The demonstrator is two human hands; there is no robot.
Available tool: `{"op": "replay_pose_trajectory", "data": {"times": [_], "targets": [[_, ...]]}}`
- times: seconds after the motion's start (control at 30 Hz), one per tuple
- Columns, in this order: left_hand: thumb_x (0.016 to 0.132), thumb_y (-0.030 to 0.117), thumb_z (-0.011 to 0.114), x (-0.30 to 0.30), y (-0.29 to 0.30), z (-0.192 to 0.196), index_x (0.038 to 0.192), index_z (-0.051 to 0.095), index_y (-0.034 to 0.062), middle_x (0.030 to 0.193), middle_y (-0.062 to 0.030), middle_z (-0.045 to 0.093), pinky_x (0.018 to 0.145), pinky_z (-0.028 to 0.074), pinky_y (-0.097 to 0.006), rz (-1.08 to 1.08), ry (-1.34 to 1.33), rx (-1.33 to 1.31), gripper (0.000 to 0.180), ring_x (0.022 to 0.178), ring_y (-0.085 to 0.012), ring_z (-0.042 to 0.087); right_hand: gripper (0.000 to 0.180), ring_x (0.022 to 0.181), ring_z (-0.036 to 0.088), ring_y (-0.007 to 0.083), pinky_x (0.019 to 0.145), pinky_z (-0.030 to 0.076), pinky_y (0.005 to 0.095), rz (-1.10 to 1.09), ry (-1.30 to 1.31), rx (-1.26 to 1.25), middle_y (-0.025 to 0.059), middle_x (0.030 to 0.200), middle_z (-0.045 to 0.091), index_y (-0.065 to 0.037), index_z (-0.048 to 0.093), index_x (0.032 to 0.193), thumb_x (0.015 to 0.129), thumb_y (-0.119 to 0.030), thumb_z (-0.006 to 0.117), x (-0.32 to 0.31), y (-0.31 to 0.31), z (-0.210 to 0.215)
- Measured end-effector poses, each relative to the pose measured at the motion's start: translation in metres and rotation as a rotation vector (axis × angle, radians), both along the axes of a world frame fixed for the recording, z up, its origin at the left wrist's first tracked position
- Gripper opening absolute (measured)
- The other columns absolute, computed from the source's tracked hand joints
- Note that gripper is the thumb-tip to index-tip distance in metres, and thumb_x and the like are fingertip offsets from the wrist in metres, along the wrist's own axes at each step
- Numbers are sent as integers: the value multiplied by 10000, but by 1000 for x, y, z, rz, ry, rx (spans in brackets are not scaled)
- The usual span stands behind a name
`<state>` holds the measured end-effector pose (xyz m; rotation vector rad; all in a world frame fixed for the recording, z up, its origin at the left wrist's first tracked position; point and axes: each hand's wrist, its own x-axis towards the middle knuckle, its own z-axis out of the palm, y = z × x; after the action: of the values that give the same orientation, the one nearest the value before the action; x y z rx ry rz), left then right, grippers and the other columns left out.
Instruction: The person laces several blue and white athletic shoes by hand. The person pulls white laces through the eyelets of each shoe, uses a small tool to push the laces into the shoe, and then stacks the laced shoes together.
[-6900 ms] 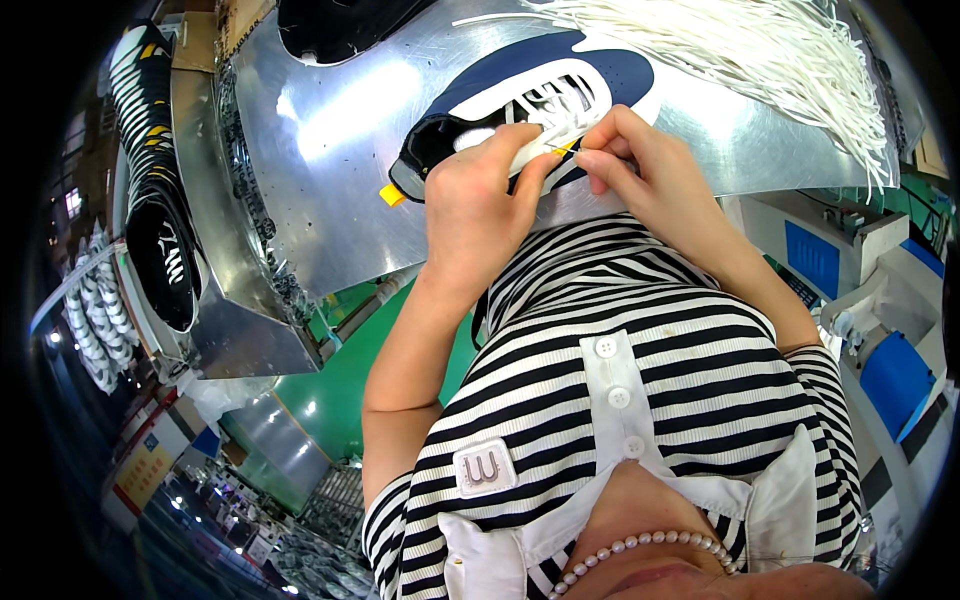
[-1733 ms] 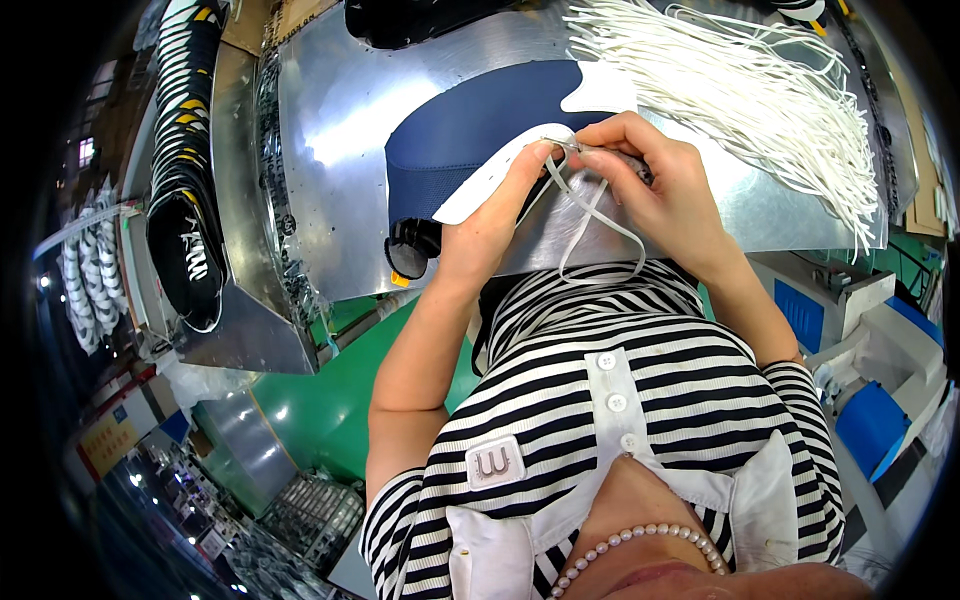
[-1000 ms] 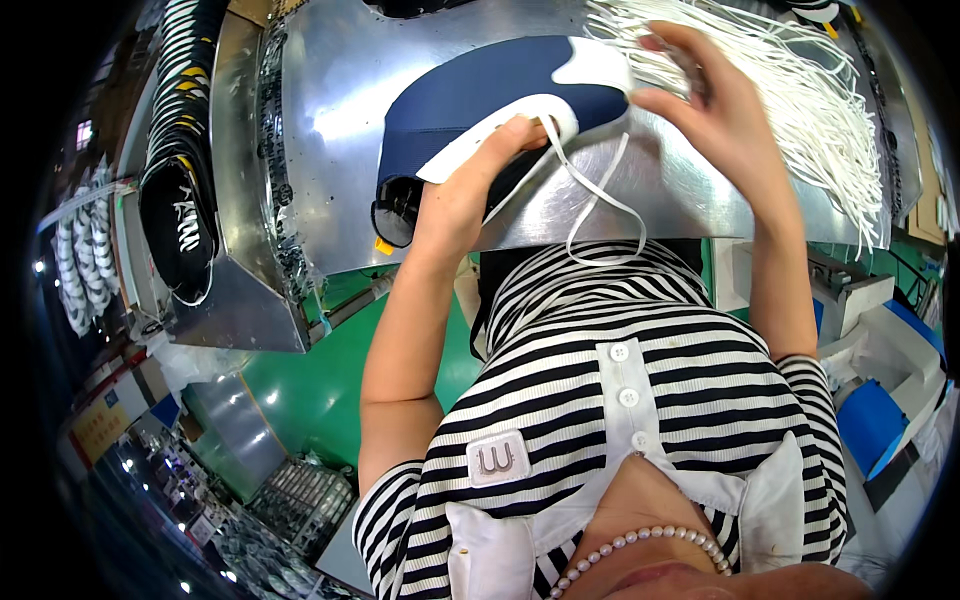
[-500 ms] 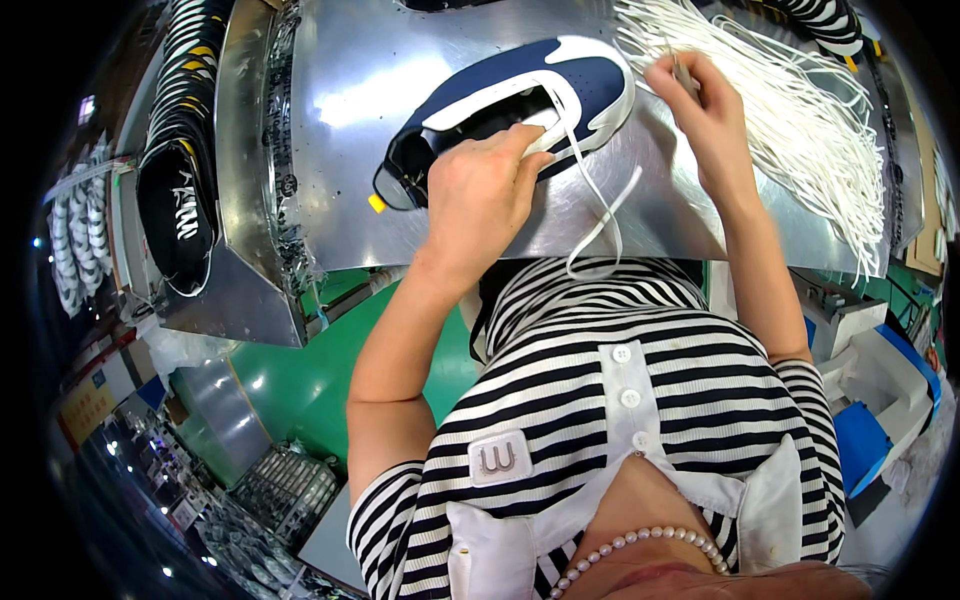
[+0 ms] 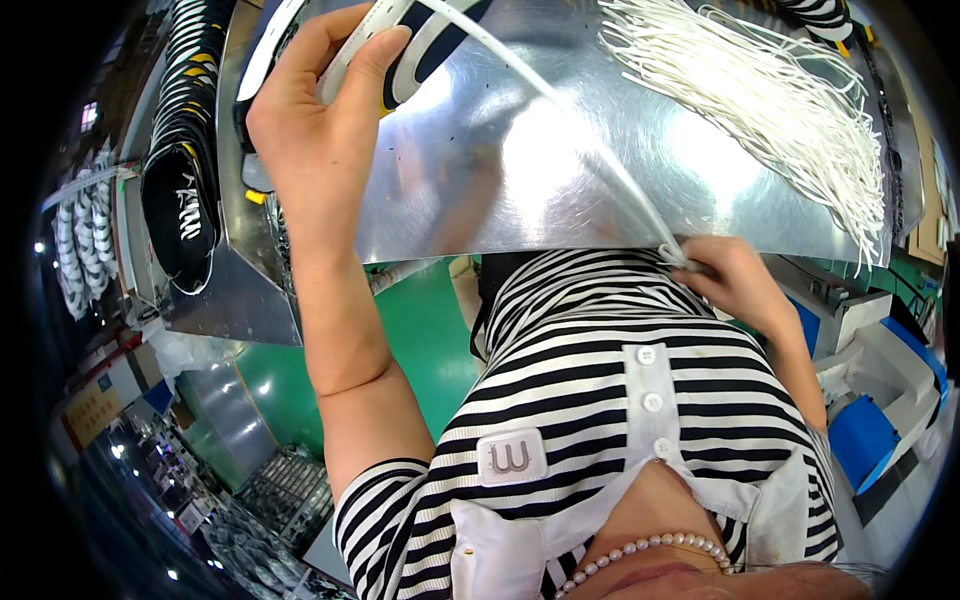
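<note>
Shoe [image 5: 420, 40], navy with a white sole edge, sits at the top of the frame, and most of it is cut off by the upper edge or covered by the left hand [image 5: 320, 130]; only a strip of the sole rim and a patch of dark upper show, so toe and heel cannot be told apart. What shows of it runs slantwise, from lower left up toward the upper right, along the far part of the shiny metal table [image 5: 480, 190]. The left hand is closed around the near side of the shoe, thumb on the white rim and fingers curled over the sole edge, with the forearm rising from the lower left.

A white lace [image 5: 570, 120] leaves the shoe and stretches taut in a straight line down and to the right, across the metal, to the right hand [image 5: 735, 285]. That hand sits at the near edge of the table, just above the striped shirt [image 5: 620, 400], its fingertips pinched shut on the lace end; the very tip of the lace is blurred and hard to make out.

A loose heap of white laces [image 5: 760, 110] lies fanned over the right part of the table, apart from the taut one. A row of dark shoes [image 5: 185, 170] stands stacked at the left, beside the table's edge.
</note>
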<state>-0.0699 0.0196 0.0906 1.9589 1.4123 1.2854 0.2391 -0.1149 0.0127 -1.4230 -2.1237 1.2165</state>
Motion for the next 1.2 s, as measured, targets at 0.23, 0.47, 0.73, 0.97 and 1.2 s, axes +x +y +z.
{"op": "replay_pose_trajectory", "data": {"times": [0.23, 0.47, 0.73, 0.97, 1.2], "targets": [[856, 312, 702, 39, -33, -54, 1058, 691, 92, 781, -152, 686, 658, 512, -373, -358, 654, -366, 299, 681, -319, 661, 95, 728, 561, 78, 662, 443, 241, -387, 535, -134, -2, 757, 622, -18, 713, 899, 826, -78, 721, -7, 8, 0], [929, 257, 606, 40, -39, -51, 1073, 681, 47, 950, -164, 682, 763, 496, -377, -420, 637, -273, 266, 861, -323, 648, 241, 603, 445, 29, 550, 352, 214, -518, 677, 97, -53, 647, 519, -11, 730, 883, 815, -239, 769, -68, 98, -19], [869, 272, 682, 72, -30, -61, 937, 716, 66, 739, -91, 685, 633, 495, -326, -307, 668, -439, 219, 646, -238, 647, 161, 656, 504, 43, 602, 410, 203, -529, 748, 72, -33, 711, 584, 0, 668, 982, 899, -137, 681, -70, 120, -29], [864, 215, 718, 65, -23, -77, 832, 683, -5, 612, -16, 590, 549, 425, -226, -317, 490, -496, 224, 565, -62, 512, 176, 597, 530, 63, 549, 419, 233, -600, 600, -99, 9, 713, 644, -9, 641, 983, 898, -162, 662, -47, 76, -24], [862, 333, 670, 66, -20, -80, 820, 701, 78, 623, -35, 638, 558, 463, -321, -302, 527, -542, 260, 555, -202, 600, 100, 612, 636, 195, 591, 484, 306, -375, 418, 62, 75, 722, 688, -33, 596, 940, 912, -129, 603, -47, 40, -43]]}}
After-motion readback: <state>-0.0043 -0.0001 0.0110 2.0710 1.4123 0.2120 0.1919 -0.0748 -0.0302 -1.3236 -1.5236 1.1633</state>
